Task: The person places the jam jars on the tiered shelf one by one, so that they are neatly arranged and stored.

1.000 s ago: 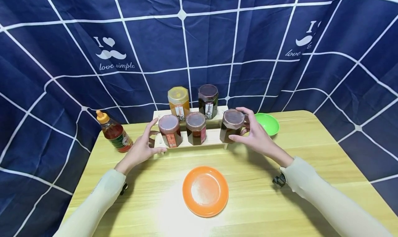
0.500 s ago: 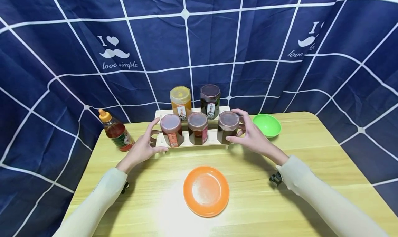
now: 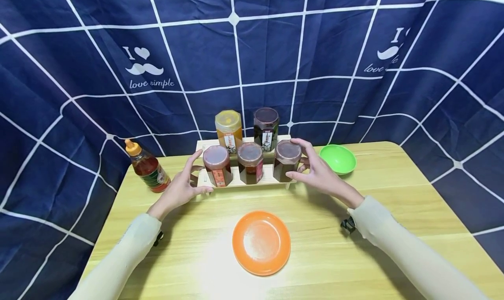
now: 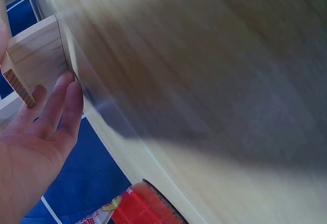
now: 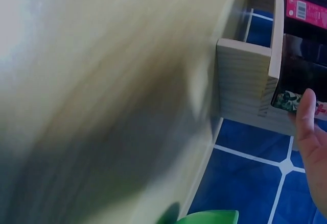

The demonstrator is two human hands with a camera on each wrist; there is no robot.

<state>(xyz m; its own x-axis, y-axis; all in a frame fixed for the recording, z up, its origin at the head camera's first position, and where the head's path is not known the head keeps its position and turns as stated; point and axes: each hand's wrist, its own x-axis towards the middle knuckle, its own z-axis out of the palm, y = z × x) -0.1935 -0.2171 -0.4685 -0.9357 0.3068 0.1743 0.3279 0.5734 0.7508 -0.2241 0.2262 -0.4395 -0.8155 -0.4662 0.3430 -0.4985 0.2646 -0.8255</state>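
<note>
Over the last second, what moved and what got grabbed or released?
The right hand carried the dark jar left and down onto the wooden rack, beside the middle jar, and still grips it. The left hand stayed at the rack's left end; the orange plate and green bowl stayed put.

pale cream long sleeves [image 3: 130, 243], bare hands, small black wrist-mounted clips [image 3: 348, 225]

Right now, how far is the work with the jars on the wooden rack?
Done: five jars stand on the wooden rack, two on the upper step and three on the lower. In hand: the right hand grips the right front jar, which looks set down on the lower step; the left hand steadies the rack's left end. Left: releasing that jar. The sauce bottle is off the rack.
</note>
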